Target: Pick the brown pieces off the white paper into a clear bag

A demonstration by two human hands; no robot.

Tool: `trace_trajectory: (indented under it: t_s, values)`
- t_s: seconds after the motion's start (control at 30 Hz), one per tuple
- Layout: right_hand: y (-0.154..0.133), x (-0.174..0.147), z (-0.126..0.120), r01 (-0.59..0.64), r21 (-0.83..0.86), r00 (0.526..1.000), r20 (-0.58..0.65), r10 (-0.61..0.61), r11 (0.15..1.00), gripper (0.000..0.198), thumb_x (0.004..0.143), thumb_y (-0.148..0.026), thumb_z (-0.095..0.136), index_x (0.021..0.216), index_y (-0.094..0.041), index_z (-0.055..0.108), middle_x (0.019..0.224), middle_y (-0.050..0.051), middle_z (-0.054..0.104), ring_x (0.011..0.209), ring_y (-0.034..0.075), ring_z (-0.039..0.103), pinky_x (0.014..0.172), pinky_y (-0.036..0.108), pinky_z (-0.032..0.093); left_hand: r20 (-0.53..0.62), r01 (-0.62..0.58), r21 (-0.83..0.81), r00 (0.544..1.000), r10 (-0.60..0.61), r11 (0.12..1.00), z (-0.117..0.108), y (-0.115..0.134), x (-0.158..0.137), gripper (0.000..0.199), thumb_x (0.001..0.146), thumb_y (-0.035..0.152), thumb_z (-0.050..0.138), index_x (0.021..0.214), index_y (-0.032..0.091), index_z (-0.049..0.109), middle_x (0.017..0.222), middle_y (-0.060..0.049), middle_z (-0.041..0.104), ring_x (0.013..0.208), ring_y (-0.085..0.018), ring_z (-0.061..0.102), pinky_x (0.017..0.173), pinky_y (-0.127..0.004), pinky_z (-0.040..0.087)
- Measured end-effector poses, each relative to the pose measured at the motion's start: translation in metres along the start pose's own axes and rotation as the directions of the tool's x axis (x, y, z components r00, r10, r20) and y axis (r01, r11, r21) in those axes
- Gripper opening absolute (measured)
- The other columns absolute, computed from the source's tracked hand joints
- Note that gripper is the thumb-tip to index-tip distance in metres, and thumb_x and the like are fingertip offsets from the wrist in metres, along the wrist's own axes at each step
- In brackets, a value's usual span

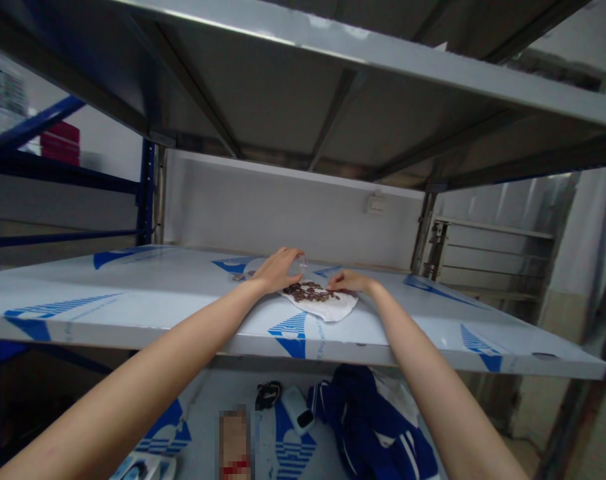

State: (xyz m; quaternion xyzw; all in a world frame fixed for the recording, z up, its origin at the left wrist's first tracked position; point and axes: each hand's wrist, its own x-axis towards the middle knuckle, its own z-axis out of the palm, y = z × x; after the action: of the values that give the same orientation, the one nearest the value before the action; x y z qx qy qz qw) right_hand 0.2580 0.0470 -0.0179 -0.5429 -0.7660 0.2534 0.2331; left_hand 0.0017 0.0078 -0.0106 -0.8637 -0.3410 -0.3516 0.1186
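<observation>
Small dark brown pieces (310, 292), too small for me to tell their kind, lie spread over a white cloth (335, 310) on the middle shelf. At the left of the pile, my left hand (280, 270) curves its fingers and thumb around a clear, see-through container (303, 267), whose exact shape is hard to make out. My right hand (349, 281) is at the pile's right side, its fingertips pinched together low over the pieces. Whatever sits between those fingertips is too small to see.
The shelf (133, 293) is covered in blue-printed protective film. Another shelf (283, 80) hangs overhead. Below lie a blue garment (377, 427), a light rounded device (297, 410) and a black item (268, 395). Blue rack posts (147, 190) stand at left, a wall (293, 207) behind.
</observation>
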Motion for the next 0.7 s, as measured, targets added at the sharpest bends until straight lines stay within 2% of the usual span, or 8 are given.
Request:
trace_trajectory:
  t_s: [0.07, 0.13, 0.23, 0.3, 0.47, 0.6, 0.7]
  values:
    - [0.0, -0.001, 0.0, -0.009, 0.008, 1.0, -0.015, 0.009, 1.0, 0.025, 0.06, -0.039, 0.07, 0.068, -0.015, 0.07, 0.054, 0.0, 0.057, 0.049, 0.01, 0.043, 0.048, 0.023, 0.031, -0.003, 0.003, -0.003, 1.0, -0.003, 1.0, 0.0, -0.001, 0.0, 0.041, 0.077, 0.027, 0.056, 0.116, 0.015, 0.047, 0.119, -0.011, 0.053, 0.113, -0.025, 0.046, 0.096, -0.04, 0.038]
    - [-0.001, -0.003, -0.001, 0.005, 0.027, 1.0, 0.02, -0.006, 1.0, 0.027, 0.059, -0.041, 0.071, 0.069, -0.016, 0.07, 0.057, 0.0, 0.059, 0.051, 0.01, 0.045, 0.049, 0.023, 0.033, 0.001, 0.013, -0.002, 1.0, -0.013, 1.0, 0.0, -0.001, 0.0, 0.042, 0.077, 0.027, 0.056, 0.117, 0.015, 0.047, 0.12, -0.011, 0.053, 0.114, -0.025, 0.046, 0.097, -0.039, 0.038]
    - [-0.002, -0.005, -0.002, 0.045, 0.072, 0.993, 0.105, -0.052, 0.996, 0.027, 0.052, -0.037, 0.076, 0.069, -0.016, 0.07, 0.063, 0.001, 0.063, 0.056, 0.011, 0.05, 0.056, 0.025, 0.038, 0.014, 0.011, 0.01, 1.0, -0.011, 1.0, 0.0, -0.001, 0.0, 0.043, 0.078, 0.028, 0.056, 0.117, 0.015, 0.046, 0.12, -0.011, 0.053, 0.114, -0.025, 0.046, 0.098, -0.038, 0.037]
    - [-0.004, -0.006, -0.002, 0.054, 0.083, 0.992, 0.109, -0.063, 0.995, 0.026, 0.049, -0.034, 0.077, 0.067, -0.016, 0.07, 0.064, 0.001, 0.063, 0.058, 0.012, 0.052, 0.061, 0.026, 0.04, 0.024, 0.008, 0.014, 1.0, -0.009, 1.0, 0.0, -0.002, 0.0, 0.044, 0.078, 0.028, 0.056, 0.118, 0.014, 0.046, 0.12, -0.011, 0.053, 0.114, -0.024, 0.046, 0.097, -0.038, 0.037]
    - [-0.006, -0.007, -0.002, 0.048, 0.042, 0.998, 0.031, -0.049, 0.998, 0.02, 0.052, -0.03, 0.075, 0.066, -0.015, 0.071, 0.063, 0.002, 0.064, 0.059, 0.013, 0.053, 0.062, 0.026, 0.04, 0.031, 0.02, 0.01, 0.999, -0.02, 1.0, 0.001, -0.002, 0.001, 0.043, 0.077, 0.029, 0.056, 0.117, 0.015, 0.047, 0.119, -0.011, 0.053, 0.112, -0.025, 0.047, 0.095, -0.039, 0.039]
    - [-0.005, -0.008, 0.001, 0.083, 0.046, 0.996, -0.022, -0.082, 0.995, 0.017, 0.054, -0.026, 0.074, 0.067, -0.015, 0.071, 0.064, 0.003, 0.065, 0.061, 0.014, 0.055, 0.062, 0.026, 0.042, 0.038, 0.013, 0.012, 0.999, -0.013, 1.0, -0.001, 0.0, 0.001, 0.042, 0.077, 0.028, 0.056, 0.117, 0.016, 0.047, 0.118, -0.011, 0.054, 0.112, -0.025, 0.047, 0.095, -0.04, 0.039]
    - [-0.01, -0.009, 0.004, 0.109, 0.077, 0.988, -0.119, -0.1, 0.991, 0.014, 0.056, -0.022, 0.072, 0.068, -0.014, 0.07, 0.065, 0.004, 0.066, 0.061, 0.014, 0.056, 0.062, 0.027, 0.043, 0.042, 0.008, 0.002, 0.999, -0.008, 1.0, -0.001, 0.001, 0.001, 0.042, 0.077, 0.028, 0.056, 0.117, 0.015, 0.047, 0.118, -0.011, 0.054, 0.111, -0.025, 0.048, 0.095, -0.038, 0.039]
